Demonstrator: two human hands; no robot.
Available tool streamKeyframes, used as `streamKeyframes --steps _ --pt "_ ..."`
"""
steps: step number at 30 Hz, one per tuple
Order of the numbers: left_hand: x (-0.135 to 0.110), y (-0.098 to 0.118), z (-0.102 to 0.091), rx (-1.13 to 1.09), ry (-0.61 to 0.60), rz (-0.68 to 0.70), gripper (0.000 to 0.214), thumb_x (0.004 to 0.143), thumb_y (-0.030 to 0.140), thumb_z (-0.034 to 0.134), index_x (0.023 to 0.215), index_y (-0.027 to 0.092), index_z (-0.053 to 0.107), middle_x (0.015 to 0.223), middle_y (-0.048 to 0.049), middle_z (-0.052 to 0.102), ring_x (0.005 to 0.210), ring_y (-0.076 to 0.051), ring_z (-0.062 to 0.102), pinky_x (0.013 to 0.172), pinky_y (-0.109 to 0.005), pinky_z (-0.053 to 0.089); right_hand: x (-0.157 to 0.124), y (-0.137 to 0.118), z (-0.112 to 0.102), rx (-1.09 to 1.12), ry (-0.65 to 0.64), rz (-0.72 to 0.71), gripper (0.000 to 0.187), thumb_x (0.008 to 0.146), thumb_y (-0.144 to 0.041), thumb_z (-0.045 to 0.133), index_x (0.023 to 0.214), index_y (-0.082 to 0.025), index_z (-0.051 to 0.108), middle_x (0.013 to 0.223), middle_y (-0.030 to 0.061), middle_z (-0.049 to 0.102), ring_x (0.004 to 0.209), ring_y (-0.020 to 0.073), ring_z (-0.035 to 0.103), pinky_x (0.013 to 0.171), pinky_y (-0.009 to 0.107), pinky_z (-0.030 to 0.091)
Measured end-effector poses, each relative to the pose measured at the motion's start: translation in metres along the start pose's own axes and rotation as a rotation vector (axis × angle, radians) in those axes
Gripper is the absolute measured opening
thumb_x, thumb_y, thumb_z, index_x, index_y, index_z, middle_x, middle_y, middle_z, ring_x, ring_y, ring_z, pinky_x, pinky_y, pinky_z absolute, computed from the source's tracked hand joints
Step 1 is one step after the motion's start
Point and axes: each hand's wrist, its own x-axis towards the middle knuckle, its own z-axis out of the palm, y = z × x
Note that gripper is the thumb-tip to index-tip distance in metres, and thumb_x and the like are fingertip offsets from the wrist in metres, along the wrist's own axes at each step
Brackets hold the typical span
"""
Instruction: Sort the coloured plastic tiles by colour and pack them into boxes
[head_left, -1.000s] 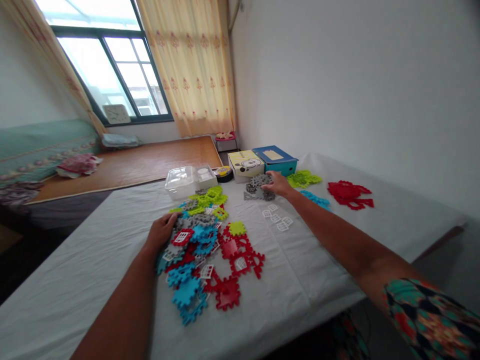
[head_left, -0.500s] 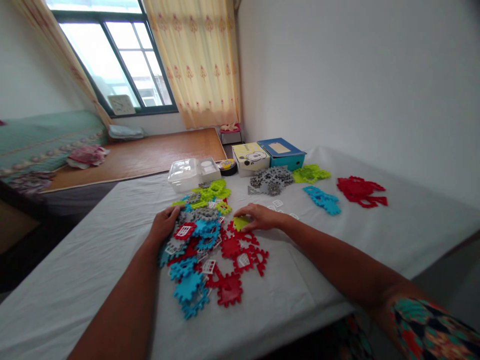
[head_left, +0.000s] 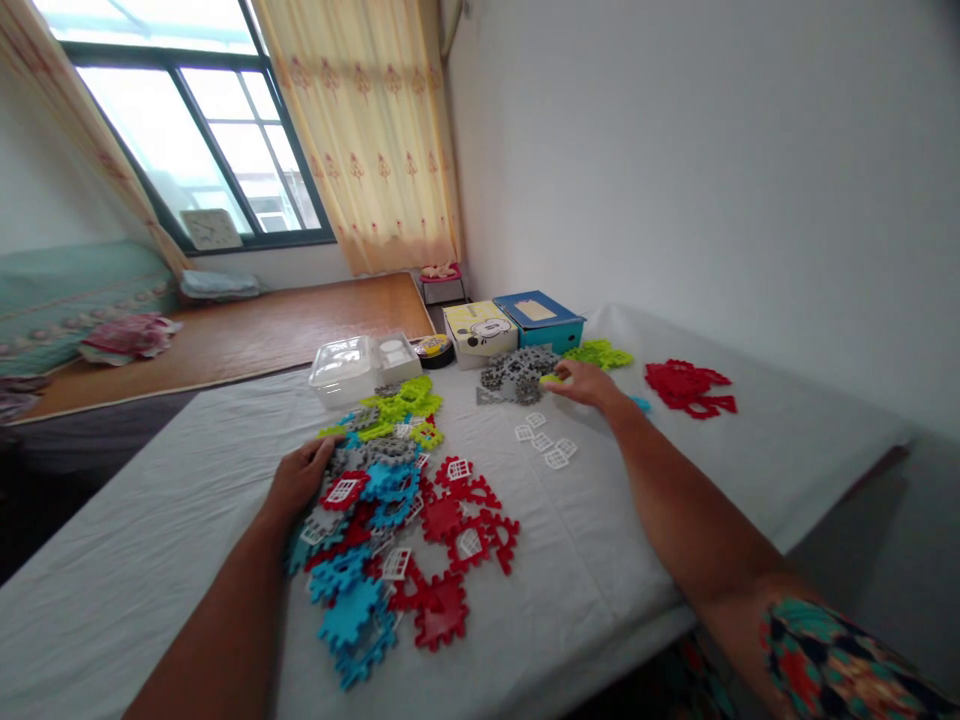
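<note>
Pinches a green piece (head_left: 551,381) in the right hand (head_left: 589,383), two o'clock from the mixed pile (head_left: 394,485), just beside grey pieces (head_left: 517,374); rests the left hand (head_left: 300,478) against that pile's ten o'clock edge, cannot tell whether gripping; shows white window pieces (head_left: 541,441) at six o'clock from the green piece; gives broad pale cloth (head_left: 581,545) at three o'clock from the mixed pile, out to the near edge at four o'clock.

Lime piece (head_left: 551,380), seemingly in right hand (head_left: 587,384)

Daylight from blown-out window (head_left: 196,130) at left; dark shadow below table (head_left: 592,570); soft blur, edges stretched
</note>
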Motion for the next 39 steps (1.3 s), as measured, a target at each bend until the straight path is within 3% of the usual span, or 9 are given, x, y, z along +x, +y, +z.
streamKeyframes --steps 5,8,10,13,18,20,24,30,39 --pt "0.000 -0.001 0.000 -0.008 0.009 0.007 0.052 0.077 0.054 0.045 0.102 0.020 0.074 0.109 -0.0036 0.073 0.108 -0.026 0.063 0.096 -0.033 0.047 0.010 0.054 -0.012 -0.198 0.252 0.211 0.053 0.078 -0.050 0.063 0.116 -0.013 0.059 0.112 0.0162 0.066 0.102 0.0295 0.061 0.085 0.038 0.047" --pt "0.000 0.000 -0.001 -0.006 0.009 0.018 0.051 0.078 0.054 0.044 0.101 0.020 0.074 0.110 -0.0039 0.072 0.109 -0.026 0.063 0.096 -0.034 0.047 0.018 0.058 -0.010 -0.174 0.554 0.163 0.060 0.082 -0.040 0.059 0.130 -0.005 0.046 0.132 0.0247 0.053 0.121 0.0332 0.049 0.097 0.044 0.040" --pt "-0.001 0.002 -0.001 -0.004 0.003 0.019 0.051 0.078 0.054 0.044 0.102 0.019 0.074 0.110 -0.0048 0.072 0.109 -0.026 0.063 0.097 -0.034 0.047 0.022 0.047 -0.006 -0.100 0.613 0.059 0.058 0.083 -0.036 0.058 0.131 -0.005 0.045 0.136 0.0257 0.048 0.128 0.0335 0.042 0.102 0.047 0.036" --pt "-0.003 0.005 0.000 -0.015 -0.005 0.011 0.053 0.079 0.054 0.043 0.104 0.018 0.073 0.111 -0.0058 0.072 0.108 -0.025 0.063 0.097 -0.035 0.046 0.018 0.007 0.009 0.137 0.469 -0.098 0.046 0.084 -0.032 0.056 0.125 -0.011 0.052 0.126 0.0199 0.058 0.115 0.0291 0.054 0.098 0.046 0.042" --pt "-0.006 0.006 0.002 -0.042 -0.010 0.005 0.053 0.079 0.053 0.043 0.103 0.017 0.073 0.111 -0.0069 0.071 0.109 -0.025 0.062 0.098 -0.034 0.045 -0.031 -0.087 0.047 0.472 -0.212 -0.530 0.038 0.085 -0.033 0.060 0.120 -0.020 0.060 0.116 0.0094 0.066 0.095 0.0185 0.065 0.080 0.032 0.052" --pt "-0.006 0.005 0.002 -0.055 -0.006 0.008 0.051 0.080 0.052 0.044 0.103 0.017 0.073 0.111 -0.0062 0.072 0.109 -0.024 0.062 0.097 -0.034 0.045 -0.053 -0.117 0.059 0.414 -0.349 -0.682 0.043 0.081 -0.032 0.066 0.122 -0.018 0.060 0.117 0.0111 0.066 0.100 0.0201 0.063 0.082 0.032 0.051" --pt "-0.005 0.002 0.004 -0.074 0.013 0.018 0.048 0.080 0.051 0.044 0.101 0.018 0.073 0.109 -0.0052 0.072 0.106 -0.024 0.063 0.097 -0.034 0.046 -0.075 -0.143 0.071 0.264 -0.359 -0.764 0.039 0.077 -0.025 0.071 0.114 -0.014 0.066 0.108 0.0125 0.069 0.101 0.0231 0.061 0.091 0.036 0.046" --pt "-0.005 0.004 0.003 -0.045 0.002 0.030 0.049 0.081 0.051 0.044 0.102 0.018 0.073 0.111 -0.0058 0.072 0.108 -0.024 0.062 0.098 -0.033 0.045 -0.063 -0.127 0.067 0.312 -0.273 -0.532 0.037 0.074 -0.002 0.057 0.107 -0.016 0.066 0.100 0.0057 0.070 0.075 0.0127 0.063 0.074 0.026 0.048" --pt "-0.005 0.003 0.004 -0.020 -0.014 0.019 0.053 0.082 0.052 0.041 0.107 0.017 0.072 0.115 -0.0062 0.070 0.110 -0.023 0.061 0.099 -0.034 0.043 -0.067 -0.132 0.066 0.347 -0.363 -0.589 0.033 0.072 -0.022 0.074 0.104 -0.017 0.068 0.091 0.0063 0.070 0.074 0.0147 0.061 0.070 0.027 0.047"
